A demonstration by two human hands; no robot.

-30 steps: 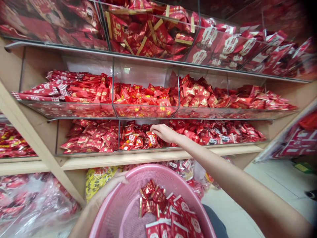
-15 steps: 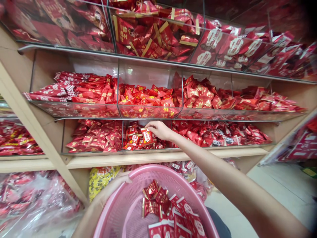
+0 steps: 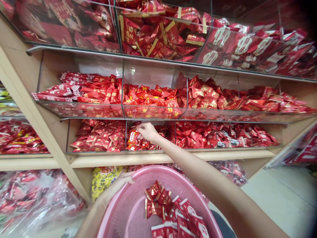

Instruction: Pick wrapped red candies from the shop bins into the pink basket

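With its fingers wrapped over the rim, my left hand (image 3: pixel 118 187) grips a pink plastic basket (image 3: pixel 133 211). Small red-and-gold wrapped sweets (image 3: pixel 156 196) and flat red packets with white edges (image 3: pixel 182 219) lie inside the basket. My right hand (image 3: pixel 148 132) reaches into a bin of the lowest clear-fronted shelf row. Its fingertips are pinched at the edge of a small red-and-orange packet with a white label (image 3: pixel 133 136). Similar packets (image 3: pixel 142 144) lie beneath and beside it; the fingers partly cover them.
Clear dividers and a front panel (image 3: pixel 153 112) edge the bins of red packets above my right hand. The wooden shelf edge (image 3: pixel 99 161) runs just beyond the basket. Below it stand a yellow bag (image 3: pixel 105 181) and clear plastic bags of red packets (image 3: pixel 42 205).
My right hand has moved left within the bin, with the white-labelled packet at its fingertips. My left hand still holds the basket; the view has shifted slightly.
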